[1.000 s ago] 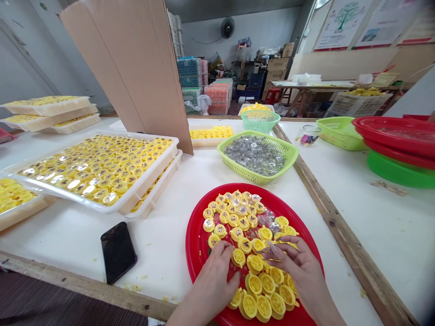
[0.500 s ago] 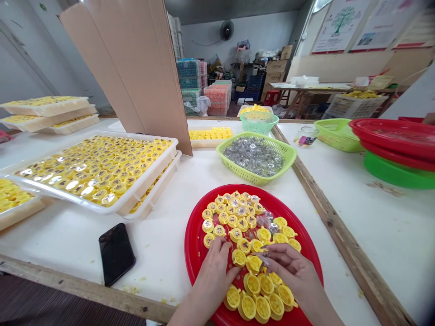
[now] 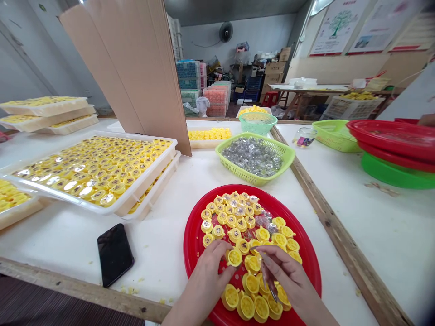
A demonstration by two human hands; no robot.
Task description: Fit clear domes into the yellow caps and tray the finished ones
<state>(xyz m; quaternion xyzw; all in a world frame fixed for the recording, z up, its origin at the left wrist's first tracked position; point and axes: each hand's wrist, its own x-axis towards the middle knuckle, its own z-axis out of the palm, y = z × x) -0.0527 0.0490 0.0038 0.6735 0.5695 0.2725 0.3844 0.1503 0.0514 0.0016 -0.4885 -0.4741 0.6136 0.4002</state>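
Observation:
My left hand point(image 3: 211, 267) is closed at the left of the round red tray point(image 3: 194, 226), pinching a small yellow cup point(image 3: 234, 257) between thumb and fingers. The cup's open mouth faces up, with yellow bits inside. To its right, my right hand point(image 3: 288, 271) is closed above other yellow cups point(image 3: 252, 284), its fingertips pressed together. Something thin and shiny shows under those fingers, but I cannot make out what it is. Cups with printed faces under shiny tops point(image 3: 231, 221) fill the tray's far left. Beside them lie several clear plastic pieces point(image 3: 265, 220).
A light green basket point(image 3: 288, 158) of clear plastic pieces stands behind the tray. White trays point(image 3: 175, 144) of yellow cups are stacked left, near a black phone point(image 3: 115, 254) and a cardboard panel point(image 3: 136, 68). A wooden strip point(image 3: 326, 217) runs along the right; red trays point(image 3: 390, 136) lie beyond.
My left hand has closed on a yellow cup and lifted it slightly toward the left. My right hand has shifted a little left and turned, showing the shiny thing under its fingers.

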